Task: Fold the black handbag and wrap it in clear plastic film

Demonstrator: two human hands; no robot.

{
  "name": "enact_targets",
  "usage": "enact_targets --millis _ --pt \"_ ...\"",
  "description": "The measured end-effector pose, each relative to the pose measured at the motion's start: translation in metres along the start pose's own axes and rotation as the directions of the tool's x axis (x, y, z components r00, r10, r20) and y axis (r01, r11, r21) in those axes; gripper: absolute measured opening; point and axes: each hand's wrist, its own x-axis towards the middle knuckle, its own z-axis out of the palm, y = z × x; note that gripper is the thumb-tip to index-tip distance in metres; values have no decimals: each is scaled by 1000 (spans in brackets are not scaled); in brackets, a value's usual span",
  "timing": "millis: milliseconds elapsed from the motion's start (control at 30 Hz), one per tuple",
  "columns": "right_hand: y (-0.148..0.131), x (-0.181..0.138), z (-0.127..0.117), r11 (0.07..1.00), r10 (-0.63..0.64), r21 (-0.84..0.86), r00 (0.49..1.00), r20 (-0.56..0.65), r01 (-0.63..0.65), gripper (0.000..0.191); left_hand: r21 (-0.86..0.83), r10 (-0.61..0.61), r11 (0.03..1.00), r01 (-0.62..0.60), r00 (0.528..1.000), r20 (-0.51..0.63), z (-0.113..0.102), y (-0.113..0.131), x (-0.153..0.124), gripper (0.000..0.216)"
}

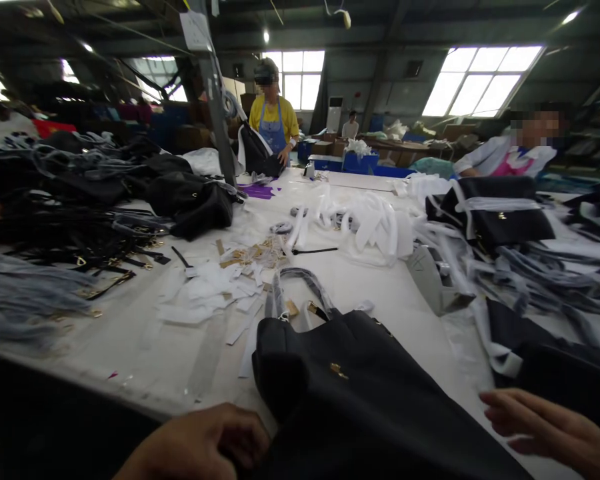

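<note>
A black handbag (350, 393) lies on the table right in front of me, with a small gold emblem on its face. Its wrapped handle (305, 277) arches up at the far end. At the bag's lower left, my left hand (205, 440) has its fingers curled against the bag's edge; the bag and the frame's lower edge partly hide the grip. My right hand (550, 427) is off to the right, apart from the bag, fingers stretched out and holding nothing. Close behind that hand lies another black bag (555, 367).
White paper scraps (220, 287) and gold hardware bits (255, 253) lie beyond the bag. Black straps (80, 243) and bags pile up at left. White padding strips (370, 223) and a grey box (435, 280) lie at centre right. Co-workers (275, 120) are across the table.
</note>
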Motion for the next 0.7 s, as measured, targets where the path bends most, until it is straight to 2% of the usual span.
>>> enact_targets --millis 33,100,167,267,300,367,500,600,700 --pt "-12 10 1 998 38 43 997 64 -40 55 -54 33 998 -34 999 -7 -7 -3 2 45" --pt "-37 24 11 993 68 86 981 182 -85 57 -129 104 985 -118 988 -115 -18 -7 8 48" --pt "-61 32 30 999 1 33 966 258 -10 56 -151 126 975 -164 964 -233 -22 -6 18 52" --pt "-81 42 64 980 -140 -83 929 341 179 51 -183 71 973 -138 941 -331 -19 6 36 54" --pt "-82 47 74 972 -157 -115 927 340 206 51 -193 42 974 -117 934 -354 -19 11 41 56" --pt "-75 57 92 973 -131 -145 943 305 182 55 -204 -17 977 -67 922 -387 -21 20 51 61" --pt "-54 71 114 989 -89 -86 956 279 118 54 -192 -94 981 7 890 -446 -34 33 70 68" --pt "-53 69 124 988 -95 -101 974 206 118 48 -207 -38 977 -60 898 -439 -42 39 92 64" --pt "-62 61 130 973 -122 -182 987 108 141 45 -181 81 967 -178 893 -443 -45 43 120 44"
